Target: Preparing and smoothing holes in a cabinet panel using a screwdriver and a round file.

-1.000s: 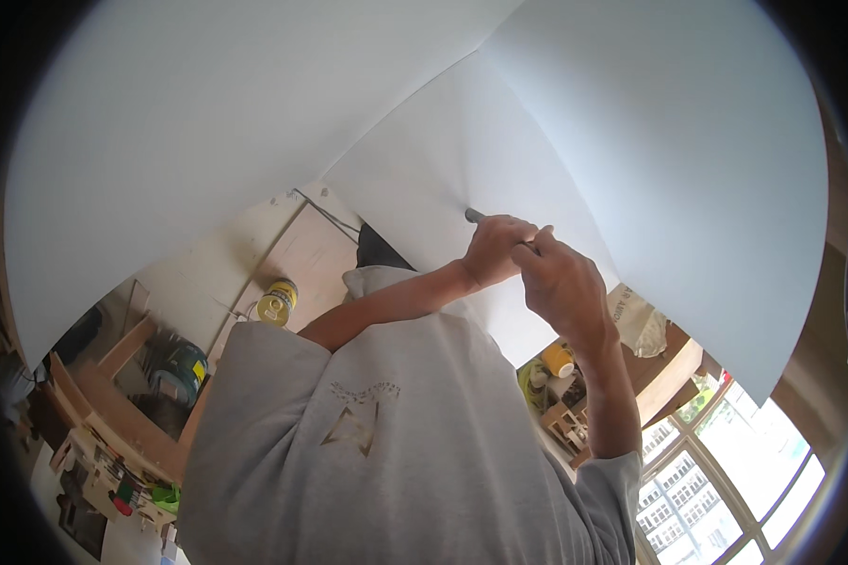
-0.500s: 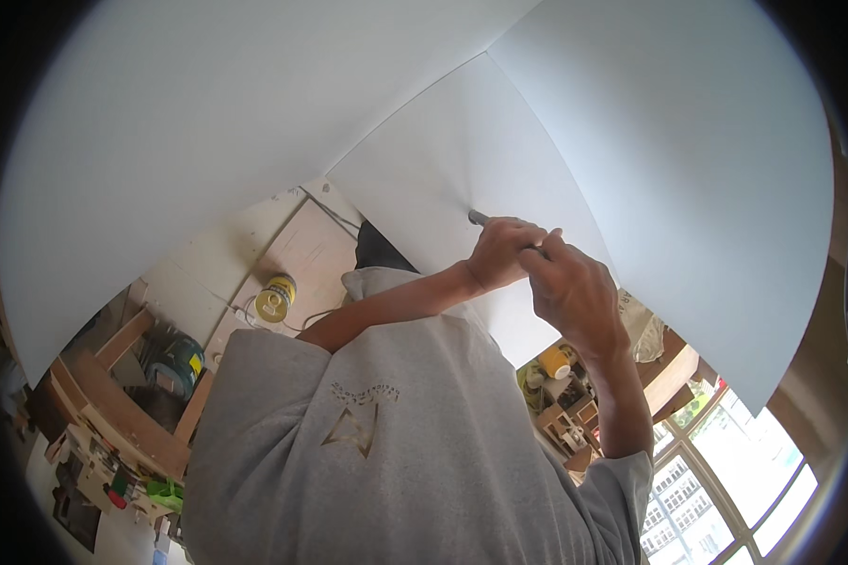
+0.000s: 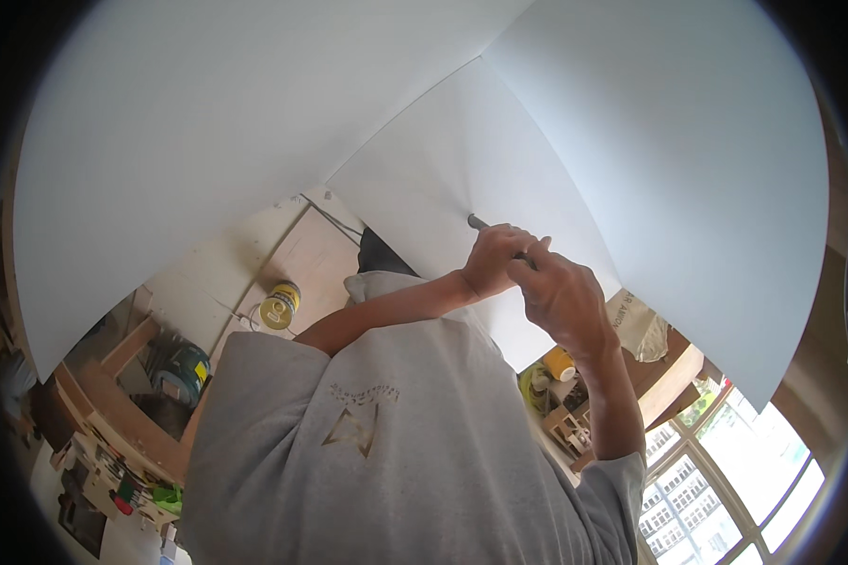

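Both my hands are closed round a dark, rod-like hand tool (image 3: 476, 222), whose blunt end sticks out past my left hand (image 3: 496, 261). My right hand (image 3: 563, 299) grips the tool farther right, close against the left, with a dark bit showing between them. The tool's other end is hidden by my fingers, and its exact kind does not show. Behind the hands lies a white panel (image 3: 424, 160). It meets a large white left panel (image 3: 188, 141) and a white right panel (image 3: 688, 169) at a corner.
A yellow can (image 3: 280, 305) stands on a wooden board (image 3: 309, 247) at left, with cables nearby. Lower left are a dark round machine part (image 3: 180, 372) and a wooden frame (image 3: 127, 405). A pale printed bag (image 3: 639, 330) and a window (image 3: 697, 490) are at right.
Both hands have shifted slightly down and left in the picture, with the tool still gripped. The view has moved a little; the panels stand much as before.
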Motion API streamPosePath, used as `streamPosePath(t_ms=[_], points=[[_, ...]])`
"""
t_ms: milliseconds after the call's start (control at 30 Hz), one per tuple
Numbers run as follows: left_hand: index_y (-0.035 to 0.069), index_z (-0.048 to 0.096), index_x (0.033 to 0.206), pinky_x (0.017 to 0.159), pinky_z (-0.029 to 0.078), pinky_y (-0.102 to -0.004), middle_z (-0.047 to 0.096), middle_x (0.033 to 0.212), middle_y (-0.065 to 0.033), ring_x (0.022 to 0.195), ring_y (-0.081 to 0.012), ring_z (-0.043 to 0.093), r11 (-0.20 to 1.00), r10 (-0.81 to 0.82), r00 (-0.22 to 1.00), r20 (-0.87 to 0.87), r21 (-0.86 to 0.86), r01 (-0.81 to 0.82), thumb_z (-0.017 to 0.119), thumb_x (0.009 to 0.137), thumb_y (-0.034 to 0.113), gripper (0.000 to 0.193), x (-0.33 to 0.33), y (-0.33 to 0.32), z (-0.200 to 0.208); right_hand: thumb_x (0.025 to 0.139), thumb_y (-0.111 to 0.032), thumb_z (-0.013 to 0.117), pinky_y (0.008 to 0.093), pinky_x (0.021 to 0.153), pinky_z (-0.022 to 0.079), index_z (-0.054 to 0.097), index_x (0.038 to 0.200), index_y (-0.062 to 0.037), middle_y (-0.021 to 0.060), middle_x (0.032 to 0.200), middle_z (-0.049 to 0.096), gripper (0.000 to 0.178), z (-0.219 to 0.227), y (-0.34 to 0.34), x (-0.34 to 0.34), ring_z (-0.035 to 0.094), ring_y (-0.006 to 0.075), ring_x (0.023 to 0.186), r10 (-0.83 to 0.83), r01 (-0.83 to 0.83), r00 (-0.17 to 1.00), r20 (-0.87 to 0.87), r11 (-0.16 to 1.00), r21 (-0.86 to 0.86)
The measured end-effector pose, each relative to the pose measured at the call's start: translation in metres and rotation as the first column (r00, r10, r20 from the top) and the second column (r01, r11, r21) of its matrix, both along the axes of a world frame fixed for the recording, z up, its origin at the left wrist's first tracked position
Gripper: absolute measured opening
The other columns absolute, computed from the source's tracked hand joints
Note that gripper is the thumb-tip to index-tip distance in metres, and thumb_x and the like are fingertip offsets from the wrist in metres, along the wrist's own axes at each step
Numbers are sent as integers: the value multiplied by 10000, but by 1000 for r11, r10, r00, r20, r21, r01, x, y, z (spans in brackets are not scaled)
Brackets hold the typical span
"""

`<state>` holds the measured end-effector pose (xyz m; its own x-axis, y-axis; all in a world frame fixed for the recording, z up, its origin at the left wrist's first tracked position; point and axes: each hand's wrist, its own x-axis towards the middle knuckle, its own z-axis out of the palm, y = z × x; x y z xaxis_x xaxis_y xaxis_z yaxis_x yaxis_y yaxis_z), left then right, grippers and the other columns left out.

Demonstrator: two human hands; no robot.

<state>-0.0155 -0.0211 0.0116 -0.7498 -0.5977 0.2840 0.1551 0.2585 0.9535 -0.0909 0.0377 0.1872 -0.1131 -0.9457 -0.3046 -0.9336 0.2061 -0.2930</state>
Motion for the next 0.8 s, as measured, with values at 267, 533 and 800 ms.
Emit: streamPosePath(t_ms=[267,533,800], points=[[89,670,720,583,475,-400,666,652,-61,589,-277,610,998,56,994,-89,9,-55,818,923,111,252,-9,-1,-2,839,40,724,400,616,611,694,1001,-94,46,1160,706,212,11,-8,-4,742,242,809,4,-2,998,-70,1000,19],[95,660,716,598,496,-413,669,665,-72,618,-305,636,998,20,999,-51,-55,-22,818,843,115,204,-12,-1,-11,847,30,715,413,597,607,709,1030,-106,88,1077,730,228,4,-6,0,729,299,730,-119,118,991,-59,993,-20],[72,589,692,571,452,-416,613,627,-62,582,-294,585,991,-75,997,36,-108,78,775,814,91,223,-11,-7,-13,879,20,670,426,566,578,727,1067,-123,118,1081,748,243,-12,-2,-1,726,331,699,-245,245,969,-6,968,-58]])
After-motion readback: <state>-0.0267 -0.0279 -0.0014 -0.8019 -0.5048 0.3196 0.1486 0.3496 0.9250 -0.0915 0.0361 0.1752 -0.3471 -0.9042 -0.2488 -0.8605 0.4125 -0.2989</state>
